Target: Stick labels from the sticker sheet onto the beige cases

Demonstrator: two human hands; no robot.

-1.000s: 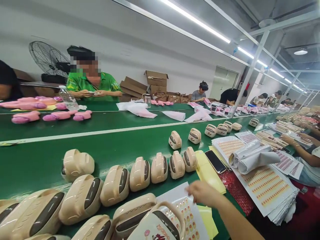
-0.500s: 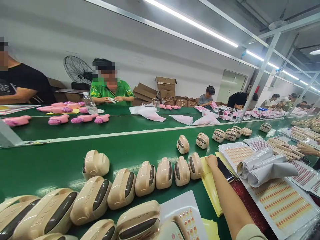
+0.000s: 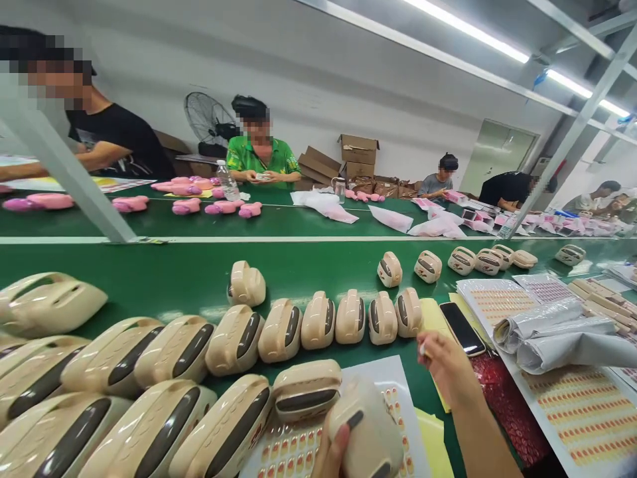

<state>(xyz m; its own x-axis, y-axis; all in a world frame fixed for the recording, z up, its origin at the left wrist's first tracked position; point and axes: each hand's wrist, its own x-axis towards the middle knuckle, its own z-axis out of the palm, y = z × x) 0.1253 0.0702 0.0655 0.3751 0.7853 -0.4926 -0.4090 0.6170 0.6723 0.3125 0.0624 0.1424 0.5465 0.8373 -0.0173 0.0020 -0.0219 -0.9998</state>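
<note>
At the bottom centre my left hand [image 3: 334, 445] grips a cream plastic housing [image 3: 371, 425], which is tilted and slightly blurred above a sticker sheet [image 3: 286, 451]. My right hand [image 3: 438, 358] is raised over yellow paper [image 3: 435, 318], its fingers drawn together round something small and pale that I cannot make out. Just left of it stands the nearest of a row of cream housings [image 3: 409, 312] with dark oval windows. A black phone [image 3: 462, 326] lies on the yellow paper beyond my right hand.
More housings [image 3: 174, 352] crowd the left of the green table [image 3: 318, 255]. Rolled plastic film [image 3: 562, 332] and sticker sheets [image 3: 582, 411] lie right. Metal posts [image 3: 74, 159] rise from the table. Across it, people sit near pink pieces [image 3: 223, 207] and white pouches [image 3: 323, 204].
The view has swung left. My right hand has drawn back from the yellow paper towards me, uncovering more of the phone. My left hand has come into view holding the housing.
</note>
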